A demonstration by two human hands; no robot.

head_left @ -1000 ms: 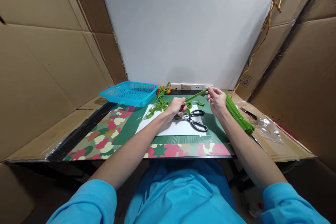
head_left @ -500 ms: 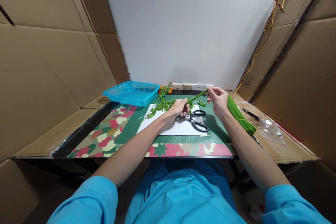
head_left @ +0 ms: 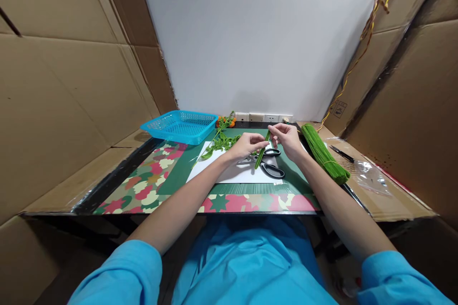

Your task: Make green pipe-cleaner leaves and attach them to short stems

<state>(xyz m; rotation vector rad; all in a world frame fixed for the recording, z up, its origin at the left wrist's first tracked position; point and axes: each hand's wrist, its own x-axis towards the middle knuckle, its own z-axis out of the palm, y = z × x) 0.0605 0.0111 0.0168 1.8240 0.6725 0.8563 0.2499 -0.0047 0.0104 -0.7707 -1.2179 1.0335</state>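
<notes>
Between my hands is a short length of green pipe cleaners (head_left: pixel 260 156), slanting down toward me over the scissors. My left hand (head_left: pixel 248 146) pinches it near its middle with thumb and fingers. At its upper end, my right hand (head_left: pixel 285 138) grips it between thumb and fingertips. Just below lie scissors (head_left: pixel 272 171) with black and grey handles, their blades partly hidden by my left hand. They rest on a white sheet (head_left: pixel 229 175). Curled green pipe-cleaner leaves (head_left: pixel 222 143) lie on the sheet's far left part.
A blue plastic basket (head_left: pixel 179 128) stands at the back left, beside an orange flower piece (head_left: pixel 229 120). Right of my right arm lies a tied bundle of green pipe cleaners (head_left: pixel 324 152). Farther right are a black pen-like tool (head_left: pixel 341 153) and a clear plastic bag (head_left: pixel 372 178). Cardboard walls flank the table.
My right hand has moved left and slightly down, close to my left hand. The green strands went from stretched out between the hands to a shorter, steeply slanted piece.
</notes>
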